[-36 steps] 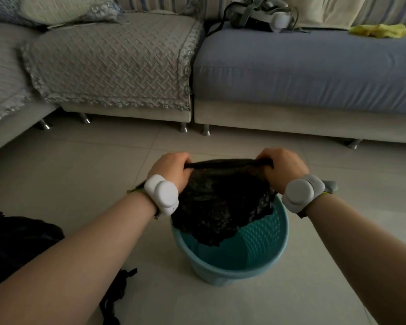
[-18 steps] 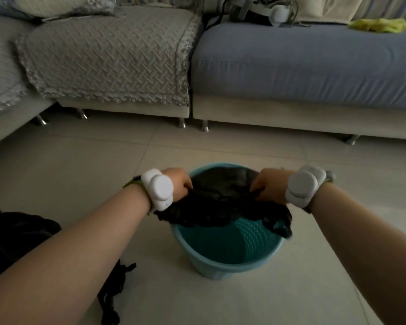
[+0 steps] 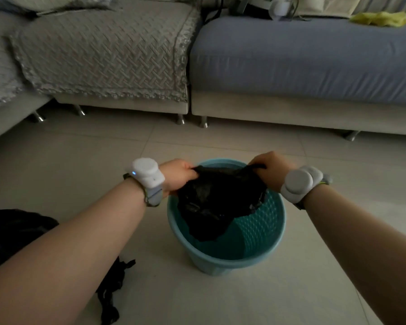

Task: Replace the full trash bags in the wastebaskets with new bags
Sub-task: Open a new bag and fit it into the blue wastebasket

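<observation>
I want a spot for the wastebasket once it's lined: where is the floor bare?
Bare tile lies between the teal wastebasket and the sofa bases, and again right of the wastebasket. The near left is crowded: a black bag and loose black strands lie there.

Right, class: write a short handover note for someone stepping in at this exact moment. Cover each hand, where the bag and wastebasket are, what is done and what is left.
Left hand: grips the black bag at the left end of its top edge.
Right hand: grips the right end.
The black bag is stretched between the hands over the teal wastebasket. Its lower part hangs inside, and nothing is folded over the rim.
Done: no old bag in the wastebasket. A dark bag, probably the full one, lies on the floor at left.
Left: open the bag, push it down, fold its edge over the rim.
</observation>
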A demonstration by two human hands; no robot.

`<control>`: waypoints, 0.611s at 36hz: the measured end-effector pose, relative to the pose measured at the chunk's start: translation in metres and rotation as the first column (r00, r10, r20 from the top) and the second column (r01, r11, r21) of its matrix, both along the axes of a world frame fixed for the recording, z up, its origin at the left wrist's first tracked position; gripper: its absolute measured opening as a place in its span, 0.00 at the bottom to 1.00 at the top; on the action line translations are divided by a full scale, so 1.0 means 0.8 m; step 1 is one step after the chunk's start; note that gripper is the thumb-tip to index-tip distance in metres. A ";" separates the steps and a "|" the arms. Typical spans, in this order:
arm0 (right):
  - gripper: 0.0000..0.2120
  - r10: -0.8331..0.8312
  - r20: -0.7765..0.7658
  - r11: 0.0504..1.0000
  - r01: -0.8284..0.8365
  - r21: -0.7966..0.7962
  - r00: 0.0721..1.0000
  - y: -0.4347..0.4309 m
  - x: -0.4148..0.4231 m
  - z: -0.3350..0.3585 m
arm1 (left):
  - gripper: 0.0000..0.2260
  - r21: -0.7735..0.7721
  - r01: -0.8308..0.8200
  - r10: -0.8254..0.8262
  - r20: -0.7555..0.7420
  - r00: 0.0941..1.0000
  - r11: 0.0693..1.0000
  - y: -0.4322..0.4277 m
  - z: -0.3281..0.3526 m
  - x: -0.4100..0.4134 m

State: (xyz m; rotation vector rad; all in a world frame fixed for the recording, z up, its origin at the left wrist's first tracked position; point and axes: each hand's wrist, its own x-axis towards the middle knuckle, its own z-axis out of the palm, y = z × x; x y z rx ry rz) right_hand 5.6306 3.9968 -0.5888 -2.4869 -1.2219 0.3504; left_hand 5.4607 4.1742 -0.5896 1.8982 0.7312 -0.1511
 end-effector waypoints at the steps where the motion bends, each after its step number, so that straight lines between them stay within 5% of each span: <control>1: 0.11 -0.044 -0.007 0.998 0.044 0.034 0.999 -0.001 0.001 0.000 | 0.09 0.128 -0.024 0.021 0.029 0.999 0.991 0.004 -0.004 0.003; 4: 0.11 -0.153 -0.009 0.983 0.153 0.101 0.988 -0.004 0.007 -0.007 | 0.07 0.310 -0.192 0.134 0.197 0.971 0.931 0.013 -0.007 0.007; 10: 0.12 -0.216 0.023 0.976 0.217 -0.010 0.976 -0.001 0.018 -0.036 | 0.06 0.347 -0.186 0.132 0.175 0.976 0.919 0.017 -0.017 0.012; 16: 0.12 -0.254 -0.126 0.955 0.270 0.127 0.959 0.006 0.018 -0.043 | 0.10 0.110 -0.217 0.213 0.051 0.976 0.970 0.032 -0.012 0.019; 22: 0.12 -0.387 -0.279 0.885 0.439 0.153 0.879 0.006 0.030 -0.046 | 0.06 -0.118 -0.410 0.415 0.029 0.909 0.905 0.045 -0.023 0.024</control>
